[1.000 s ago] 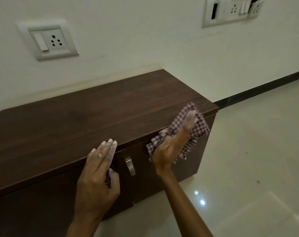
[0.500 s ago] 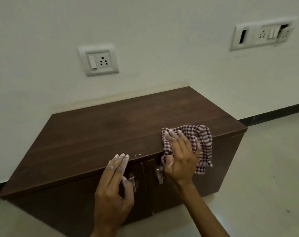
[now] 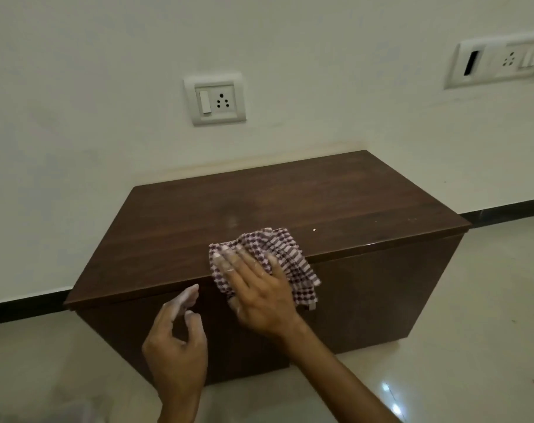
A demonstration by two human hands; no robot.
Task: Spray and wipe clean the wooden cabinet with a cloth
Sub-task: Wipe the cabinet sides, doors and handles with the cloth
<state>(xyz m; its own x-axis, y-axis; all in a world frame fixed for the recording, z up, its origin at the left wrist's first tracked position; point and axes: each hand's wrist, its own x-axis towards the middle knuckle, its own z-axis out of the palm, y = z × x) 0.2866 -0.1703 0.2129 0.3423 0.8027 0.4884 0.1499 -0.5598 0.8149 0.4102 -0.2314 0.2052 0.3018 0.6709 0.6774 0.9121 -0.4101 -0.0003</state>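
Note:
A low dark wooden cabinet [image 3: 290, 203] stands against the white wall. My right hand [image 3: 259, 294] lies flat on a checked maroon-and-white cloth [image 3: 278, 248], pressing it over the front edge of the cabinet top, near the middle. Part of the cloth hangs down over the cabinet's front face. My left hand [image 3: 177, 346] hovers in front of the cabinet's front face, left of the cloth, with fingers loosely curled and holding nothing. White residue coats the fingers of both hands. The door handles are hidden behind my hands.
A white socket plate [image 3: 215, 99] sits on the wall above the cabinet, and a wider switch panel [image 3: 500, 62] at the upper right. A black skirting [image 3: 24, 306] runs along the wall's base. Glossy pale floor tiles [image 3: 473, 346] surround the cabinet. A tiny white speck [image 3: 314, 229] lies on the top.
The view has pulled back and shifted, so the cabinet looks smaller. My right hand has slid the cloth leftward along the front edge. My left hand has curled its fingers and drawn back from the edge.

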